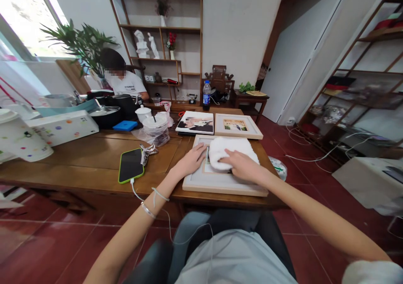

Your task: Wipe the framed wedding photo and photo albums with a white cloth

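A large pale-wood picture frame (220,184) lies flat on the wooden table (94,158) right in front of me. My left hand (189,161) rests flat on the frame's left edge, fingers stretched out. My right hand (241,165) presses down on a white fluffy cloth (231,149) that lies on the frame's glass, fingers laid over the cloth. The picture under the cloth is mostly hidden.
Two more framed pictures (195,122) (237,126) lie behind the big one. A green-cased phone (131,165) on a cable lies to the left, beside a crumpled wrapper (147,152). Pots, boxes and a plastic cup crowd the table's far left, where another person (122,80) sits. Shelves stand behind.
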Available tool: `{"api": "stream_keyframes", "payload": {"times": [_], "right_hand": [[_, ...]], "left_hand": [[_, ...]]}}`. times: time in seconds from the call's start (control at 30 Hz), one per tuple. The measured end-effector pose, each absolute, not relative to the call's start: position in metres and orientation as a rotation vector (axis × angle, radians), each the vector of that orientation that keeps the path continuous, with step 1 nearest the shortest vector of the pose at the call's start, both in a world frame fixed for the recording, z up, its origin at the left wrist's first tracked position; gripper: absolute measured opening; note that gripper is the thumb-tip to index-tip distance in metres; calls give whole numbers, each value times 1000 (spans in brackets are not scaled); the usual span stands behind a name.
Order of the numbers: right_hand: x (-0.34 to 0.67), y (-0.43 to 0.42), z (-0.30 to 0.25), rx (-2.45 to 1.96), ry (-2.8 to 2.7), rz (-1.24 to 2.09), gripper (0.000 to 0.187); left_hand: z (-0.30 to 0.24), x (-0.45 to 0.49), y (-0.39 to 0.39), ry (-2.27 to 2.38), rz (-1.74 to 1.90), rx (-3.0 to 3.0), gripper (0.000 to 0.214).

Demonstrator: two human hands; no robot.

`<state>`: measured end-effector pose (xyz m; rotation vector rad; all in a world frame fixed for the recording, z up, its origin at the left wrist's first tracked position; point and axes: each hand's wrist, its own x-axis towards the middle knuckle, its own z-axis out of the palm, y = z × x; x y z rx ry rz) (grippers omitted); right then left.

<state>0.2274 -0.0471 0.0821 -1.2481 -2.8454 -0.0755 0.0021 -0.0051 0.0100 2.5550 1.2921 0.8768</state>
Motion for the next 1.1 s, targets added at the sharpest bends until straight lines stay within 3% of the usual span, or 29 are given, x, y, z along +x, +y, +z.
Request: {"api": "stream_keyframes", "payload": {"times": [0.2,0.43,0.63,0.77,0.83,0.97,1.1], "right_hand": [[199,9,73,-1363,-2707,-354,64],[170,-28,72,-1230,-2941,-99,52],[186,-74,93,-935,-3054,96,57],[201,-106,111,-763,-3130,274,60],[211,-118,119,-747,-3139,351,63],[230,-129,129,-818,-3136,486,65],[244,-118,116,-968,-3051,389,69]], "left_hand": [[3,3,-1,1305,987,2523,47],[23,16,-4,1390,1091,2317,43],[34,22,-10,1472,1058,2229,49],[28,20,-8,1468,1027,2341,32],[24,19,-8,1452,987,2396,25],[17,16,-7,1441,874,2492,33],[13,15,-6,1475,796,2541,36]]}}
